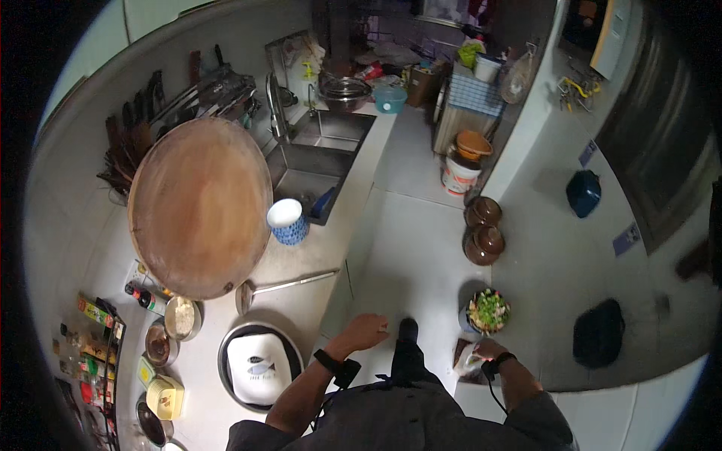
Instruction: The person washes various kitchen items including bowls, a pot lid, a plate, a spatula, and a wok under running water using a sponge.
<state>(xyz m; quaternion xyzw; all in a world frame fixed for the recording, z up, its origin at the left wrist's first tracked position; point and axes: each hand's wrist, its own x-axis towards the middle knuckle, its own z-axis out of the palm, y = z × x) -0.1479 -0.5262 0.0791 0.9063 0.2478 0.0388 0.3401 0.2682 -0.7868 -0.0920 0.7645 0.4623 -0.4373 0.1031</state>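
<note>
My left hand (365, 332) hangs over the floor just right of the counter's edge, fingers curled; whether anything lies in it cannot be made out. Lower right, my right hand (489, 348) grips a whitish plastic bag (468, 361), partly covered by the hand. Just beyond it stands a bin (466, 320) heaped with green and pale vegetable scraps (488, 310). On the counter, left of my left hand, a white rectangular dish (258, 369) with a fish print lies in a round metal-rimmed pan (224, 361). A long-handled ladle (293, 280) rests beyond the pan.
A large round wooden board (203, 208) leans by the wall near a double sink (307, 175). A blue-patterned cup (289, 222) stands beside it. Bowls, a sauce bottle (149, 300) and a spice rack (117, 361) line the left. Brown lidded jars (484, 245) and a white bucket (459, 173) stand on the floor.
</note>
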